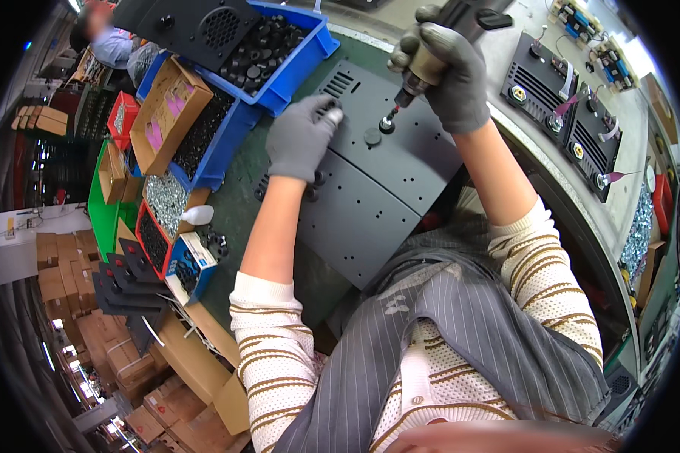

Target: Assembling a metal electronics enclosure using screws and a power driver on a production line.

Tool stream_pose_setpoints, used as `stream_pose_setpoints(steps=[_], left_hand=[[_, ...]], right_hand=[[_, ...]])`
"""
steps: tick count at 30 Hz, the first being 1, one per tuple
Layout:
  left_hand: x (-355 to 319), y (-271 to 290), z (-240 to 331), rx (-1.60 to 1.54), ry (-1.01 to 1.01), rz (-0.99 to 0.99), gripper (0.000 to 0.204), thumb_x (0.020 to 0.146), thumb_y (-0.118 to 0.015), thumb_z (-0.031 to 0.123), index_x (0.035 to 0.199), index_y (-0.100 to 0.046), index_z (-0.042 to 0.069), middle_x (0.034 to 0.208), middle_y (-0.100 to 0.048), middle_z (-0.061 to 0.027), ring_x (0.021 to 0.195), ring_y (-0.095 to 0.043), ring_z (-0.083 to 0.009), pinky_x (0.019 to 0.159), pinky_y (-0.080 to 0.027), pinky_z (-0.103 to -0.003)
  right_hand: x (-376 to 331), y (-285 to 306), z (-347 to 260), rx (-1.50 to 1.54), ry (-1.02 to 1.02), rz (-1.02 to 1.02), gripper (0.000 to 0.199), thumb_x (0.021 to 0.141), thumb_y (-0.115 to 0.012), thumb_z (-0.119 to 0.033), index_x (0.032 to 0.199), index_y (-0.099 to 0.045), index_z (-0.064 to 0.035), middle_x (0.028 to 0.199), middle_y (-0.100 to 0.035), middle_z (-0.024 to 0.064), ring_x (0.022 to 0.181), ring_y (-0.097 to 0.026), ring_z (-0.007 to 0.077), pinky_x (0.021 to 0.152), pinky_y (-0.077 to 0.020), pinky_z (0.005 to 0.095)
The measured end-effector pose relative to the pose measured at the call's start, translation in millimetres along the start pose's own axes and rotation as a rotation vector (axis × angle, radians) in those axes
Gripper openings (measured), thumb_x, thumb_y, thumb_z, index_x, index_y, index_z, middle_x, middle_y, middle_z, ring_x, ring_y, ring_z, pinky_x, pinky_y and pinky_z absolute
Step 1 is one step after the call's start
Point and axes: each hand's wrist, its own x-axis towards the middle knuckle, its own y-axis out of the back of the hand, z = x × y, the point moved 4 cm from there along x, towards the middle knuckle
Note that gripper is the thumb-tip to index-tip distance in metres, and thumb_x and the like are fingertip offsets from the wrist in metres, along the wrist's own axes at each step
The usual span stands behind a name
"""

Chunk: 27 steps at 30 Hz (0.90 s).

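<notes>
My right hand, in a grey glove, is wrapped round a power screwdriver. The driver's bit points down into a black round rubber foot on a dark grey metal panel. A second round foot sits just left of it. At the panel's upper left edge is my gloved left hand, fingers curled and pressed together near a row of slots. What those fingers hold, if anything, is hidden. A few black rubber feet lie by the left wrist.
Blue bins hold black rubber feet and small black parts. A carton, a red tray of screws and a white bottle stand at left. Slotted black panels with wired parts lie on the right-hand bench. A person is at far left.
</notes>
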Motion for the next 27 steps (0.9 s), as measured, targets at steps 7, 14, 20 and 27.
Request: stream_pose_setpoints(steps=[7,14,20,27], left_hand=[[79.3,-28.5,-3.5,-0.181,-0.016,-0.039,0.039,0.079,-0.071,0.03,0.11,-0.067,0.007,0.094,-0.069,-0.015,0.081,-0.067,-0.0239,0.073,-0.051,-0.032],[78.6,-49.2,-7.9,-0.224,-0.014,-0.024,0.033,0.079,-0.069,0.033,0.107,-0.069,0.016,0.093,-0.07,-0.0107,0.084,-0.067,-0.0256,0.072,-0.051,-0.035],[76.1,-40.0,2.6,0.044,-0.021,0.022,0.029,0.081,-0.066,0.033,0.103,-0.069,0.015,0.092,-0.069,-0.0108,0.086,-0.066,-0.0292,0.072,-0.051,-0.039],[75.4,-32.6,7.8,0.009,-0.032,-0.008,0.032,0.079,-0.068,0.038,0.102,-0.069,0.017,0.086,-0.069,-0.0084,0.081,-0.066,-0.0287,0.069,-0.051,-0.039]], right_hand=[[79.2,-11.4,17.1,-0.192,0.132,0.031,0.027,0.081,-0.064,-0.014,0.102,-0.052,-0.0031,0.073,-0.059,0.0087,0.063,-0.061,0.018,0.055,-0.0505,0.03],[125.8,-31.9,57.6,-0.241,0.228,-0.097,0.024,0.08,-0.068,-0.012,0.097,-0.055,-0.0011,0.075,-0.062,0.0083,0.058,-0.061,0.0156,0.057,-0.0538,0.029],[128.1,-35.7,91.1,-0.485,0.205,-0.127,0.038,0.069,-0.075,-0.021,0.096,-0.058,-0.0008,0.075,-0.063,0.0073,0.065,-0.06,0.0118,0.061,-0.0504,0.029],[125.1,-38.4,93.1,-0.305,0.078,-0.282,0.031,0.076,-0.07,-0.01,0.101,-0.055,-0.0008,0.08,-0.059,0.0057,0.067,-0.061,0.014,0.063,-0.0522,0.028]])
